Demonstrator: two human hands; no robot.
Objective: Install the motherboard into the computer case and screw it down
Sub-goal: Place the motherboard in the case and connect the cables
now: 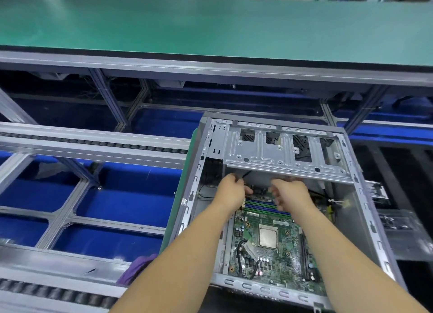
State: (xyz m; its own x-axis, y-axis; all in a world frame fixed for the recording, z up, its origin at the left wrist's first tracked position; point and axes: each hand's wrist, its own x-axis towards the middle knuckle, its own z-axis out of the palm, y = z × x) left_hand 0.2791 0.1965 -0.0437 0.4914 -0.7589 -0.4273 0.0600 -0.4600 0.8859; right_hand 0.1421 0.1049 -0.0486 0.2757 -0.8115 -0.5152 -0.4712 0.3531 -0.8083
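Because it must sit flat on its mounts before any screw goes in, the motherboard [269, 242] lies inside the open computer case [365, 221], CPU socket [267, 237] facing up, its far edge tucked beneath the drive cage [281, 148]. We reach both hands to that far edge: our left hand [232, 191] has curled fingers at the board's corner, seemingly gripping something we cannot identify; our right hand [290, 194] is loosely curled, holding nothing we can make out, likely nudging the board home. Case rests on the assembly line frame [93, 148]; green bench [187, 27] beyond; purple cloth [138, 268] just beside the case's near corner.
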